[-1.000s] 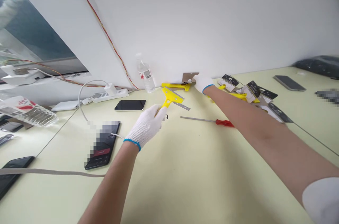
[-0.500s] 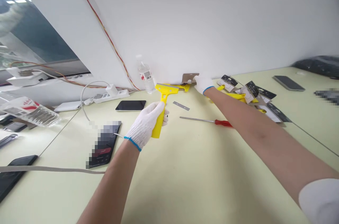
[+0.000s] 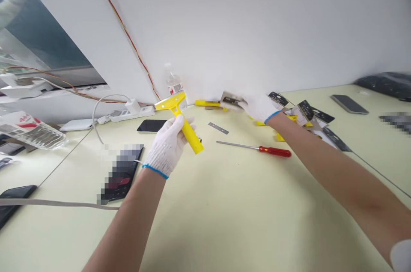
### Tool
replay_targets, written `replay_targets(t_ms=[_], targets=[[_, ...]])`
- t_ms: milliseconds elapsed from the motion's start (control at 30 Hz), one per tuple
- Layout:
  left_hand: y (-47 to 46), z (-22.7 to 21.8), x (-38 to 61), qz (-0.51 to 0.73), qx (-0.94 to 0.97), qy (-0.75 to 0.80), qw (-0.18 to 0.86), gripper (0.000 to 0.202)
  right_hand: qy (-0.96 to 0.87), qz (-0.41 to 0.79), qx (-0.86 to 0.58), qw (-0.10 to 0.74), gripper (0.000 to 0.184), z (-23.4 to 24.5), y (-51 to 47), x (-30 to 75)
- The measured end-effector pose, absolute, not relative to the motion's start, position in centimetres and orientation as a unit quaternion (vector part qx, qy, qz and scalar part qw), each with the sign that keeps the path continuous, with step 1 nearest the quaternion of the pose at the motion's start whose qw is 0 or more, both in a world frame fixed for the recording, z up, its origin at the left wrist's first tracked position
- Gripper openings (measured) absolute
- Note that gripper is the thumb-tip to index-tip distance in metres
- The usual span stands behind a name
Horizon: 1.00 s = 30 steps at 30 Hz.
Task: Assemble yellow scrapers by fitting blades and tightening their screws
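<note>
Closest on my feed, the left hand [image 3: 167,145], in a white knit glove with a blue cuff, is clenched around the handle of a yellow scraper [image 3: 188,133]. It's holding it up off the table [image 3: 224,216], tilted so the wide head points toward the wall, and that angle puts the head in full view of the camera. Out to the right, the right hand [image 3: 260,107] is stretched well forward in a matching glove. The blur is bad there, but it looks to be pinching a tan card [image 3: 231,100] by one end, lifted just above the table. Down by the left wrist, a phone with a pixelated screen [image 3: 120,173] lies flat. Ahead, a loose metal blade [image 3: 218,128] and a red-handled screwdriver [image 3: 274,151] sit apart on the table, well placed for picking up. Farther back, a black phone [image 3: 150,126] lies near a power strip [image 3: 128,114], with a plastic water bottle [image 3: 172,79] behind the scraper head. A second yellow scraper [image 3: 207,103] lies against the wall, and a heap of packaged cards [image 3: 305,111] sits beyond the right hand, back out of the way.
</note>
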<state>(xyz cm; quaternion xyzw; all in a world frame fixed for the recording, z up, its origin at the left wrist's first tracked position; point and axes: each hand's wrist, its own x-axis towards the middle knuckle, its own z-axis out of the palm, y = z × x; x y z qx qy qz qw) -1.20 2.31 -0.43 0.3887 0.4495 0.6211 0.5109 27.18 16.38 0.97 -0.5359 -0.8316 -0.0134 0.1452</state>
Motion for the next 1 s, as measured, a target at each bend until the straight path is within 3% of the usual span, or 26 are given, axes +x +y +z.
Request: replay_targets(t_ms=[267,467,567,733,1000], targets=[[1.9,0.7,-1.1,0.665,0.356,0.428,0.497,0.035,-0.937,0.138,-0.295,0.125,0.023,3.0,3.6,25.5],[1.0,0.9,0.2,0.560,0.383,0.473,0.563,0.035,-0.942,0.028,-0.292,0.163,0.022,4.6,0.4,22.3],[0.7,1.3,0.5,0.529,0.403,0.509,0.547,0.035,-0.944,-0.028,-0.283,0.166,0.023,4.8,-0.1,22.0],[0.7,1.3,0.5,0.540,0.399,0.523,0.526,0.028,-0.947,-0.045,-0.269,0.170,0.036,4.0,-0.3,22.1],[0.7,1.1,0.3,0.496,0.424,0.546,0.526,0.038,-0.942,-0.068,-0.261,0.202,0.032,2.9,-0.2,22.0]])
